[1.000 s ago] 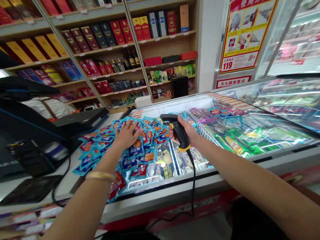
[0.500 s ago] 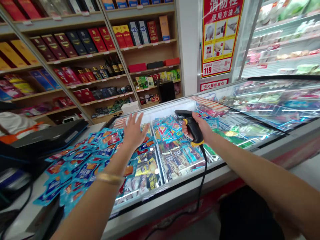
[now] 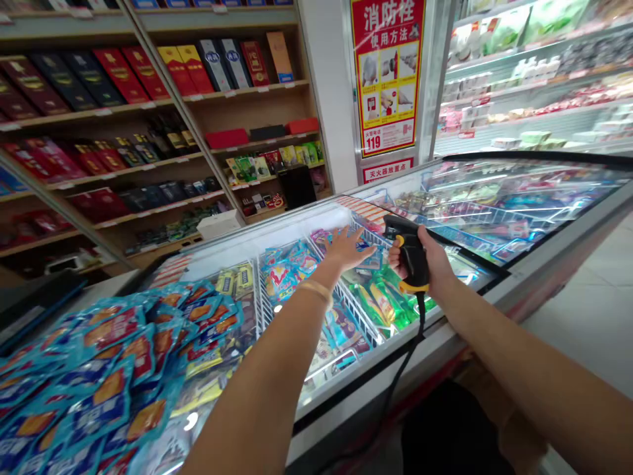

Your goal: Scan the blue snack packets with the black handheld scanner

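Note:
My left hand (image 3: 345, 249) reaches out over the chest freezer with its fingers spread, holding nothing. Wrapped in my right hand (image 3: 435, 260) is a black and yellow barcode scanner (image 3: 414, 260), and its cable hangs down over the freezer's front edge. To the left, a large heap of blue snack packets (image 3: 103, 382) lies on top of the freezer and counter. Wire baskets inside the freezer hold blue packs (image 3: 287, 270) and green packs (image 3: 386, 303) beneath and near my hands.
Shelves of boxed bottles (image 3: 143, 76) stand at the back left. A red fire-hydrant poster (image 3: 388, 79) hangs on the wall. A lit refrigerated display (image 3: 534, 86) is at the right. The dark lid frame (image 3: 475, 247) runs across the freezer.
The view has turned to the right. My left hand has moved from near the packet heap to a spot close to the scanner, still spread. My right hand keeps its hold.

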